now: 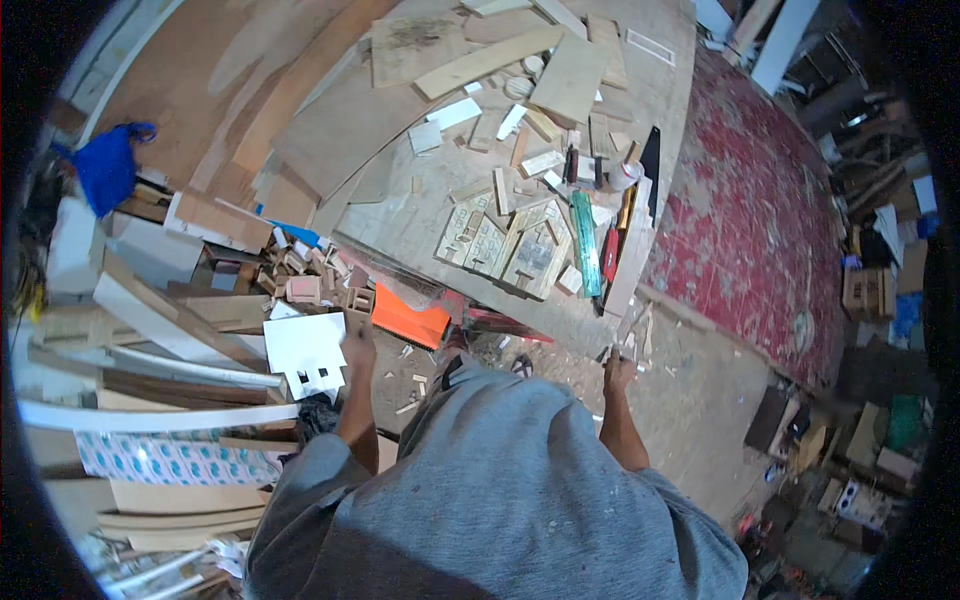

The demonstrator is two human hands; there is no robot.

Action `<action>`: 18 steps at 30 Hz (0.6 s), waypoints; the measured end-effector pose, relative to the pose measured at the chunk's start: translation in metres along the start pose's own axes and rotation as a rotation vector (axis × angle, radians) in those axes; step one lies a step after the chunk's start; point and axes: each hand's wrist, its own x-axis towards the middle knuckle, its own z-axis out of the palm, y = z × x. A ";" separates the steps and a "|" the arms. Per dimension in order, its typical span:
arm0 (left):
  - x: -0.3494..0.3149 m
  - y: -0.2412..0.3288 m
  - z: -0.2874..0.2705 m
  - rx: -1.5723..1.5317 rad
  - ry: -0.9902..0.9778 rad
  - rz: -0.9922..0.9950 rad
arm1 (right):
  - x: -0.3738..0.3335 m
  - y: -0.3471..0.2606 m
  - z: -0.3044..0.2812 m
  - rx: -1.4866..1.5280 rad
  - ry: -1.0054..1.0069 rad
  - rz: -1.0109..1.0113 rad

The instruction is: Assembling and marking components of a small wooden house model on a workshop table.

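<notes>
My left hand point(358, 348) is closed at the right edge of a white house-shaped panel point(300, 345), which has two small square holes near its lower edge. The panel hangs to the left of my body, above a heap of wood offcuts. Down by the near right corner of the workbench, my right hand point(619, 372) is closed. A small thin thing sticks out of its fingers, too small to name. Ahead of me on the bench lies a flat wooden house-front piece point(505, 245) with window shapes marked on it.
Wood scraps and boards point(568, 78) cover the far part of the workbench point(385, 235). A green strip point(586, 240), a red-handled tool point(610, 252) and a saw blade point(651, 165) lie along its right side. An orange ribbed piece point(410, 318) is below the near edge. Planks point(170, 325) crowd the left.
</notes>
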 end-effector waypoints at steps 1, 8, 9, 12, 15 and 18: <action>-0.036 -0.042 0.024 0.019 -0.016 0.003 | 0.008 -0.001 0.005 0.012 -0.016 -0.033; -0.211 -0.111 0.086 0.208 -0.640 0.161 | -0.002 0.027 0.020 0.507 -0.117 0.124; -0.213 -0.108 0.085 0.215 -0.632 0.168 | -0.003 0.031 0.024 0.508 -0.129 0.112; -0.216 -0.099 0.088 0.243 -0.623 0.198 | -0.002 0.045 0.034 0.561 -0.080 0.096; -0.214 -0.082 0.094 0.264 -0.640 0.256 | 0.002 0.062 0.044 0.507 0.028 -0.180; -0.217 -0.092 0.102 0.296 -0.637 0.293 | -0.014 0.045 0.035 0.540 -0.171 -0.067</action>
